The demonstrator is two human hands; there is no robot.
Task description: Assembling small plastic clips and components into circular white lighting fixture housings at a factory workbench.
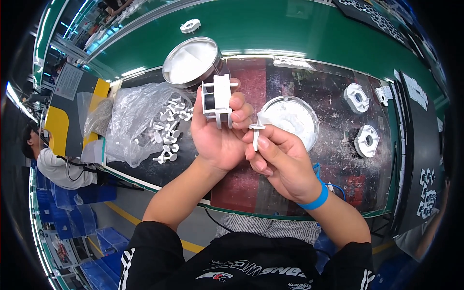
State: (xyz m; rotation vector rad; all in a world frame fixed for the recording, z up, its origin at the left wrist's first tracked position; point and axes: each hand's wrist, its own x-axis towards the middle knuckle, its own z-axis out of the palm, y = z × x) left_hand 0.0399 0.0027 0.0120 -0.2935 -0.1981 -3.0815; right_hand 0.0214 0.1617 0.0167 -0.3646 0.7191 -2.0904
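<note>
Head view: the white frame (216,99) sits just above picture centre, upright in the left hand (217,133), whose grip is clenched on it, thumb at its left edge and fingers wrapped over its right side. Just beside it at 4 o'clock, the right hand (280,162) pinches a white pin (256,134) between thumb and forefinger, flat head up, close to the frame but apart from it. A blue wristband (316,198) circles the right wrist.

At 9 o'clock from the frame lies a clear bag (130,121) on the table (333,145), with a heap of pins (169,128) spilling from its mouth. At 11 o'clock stands a metal tin (191,63) of white paste, its lower rim hidden behind the frame. At 3 o'clock a shallow dish (295,118) of the same paste lies partly behind the right fingers. Farther out at 3 o'clock rest two white rings (357,98) (367,141), and a third (190,25) lies at 12 o'clock on the green belt (270,29). At the left rim another person (53,162) bends over.
</note>
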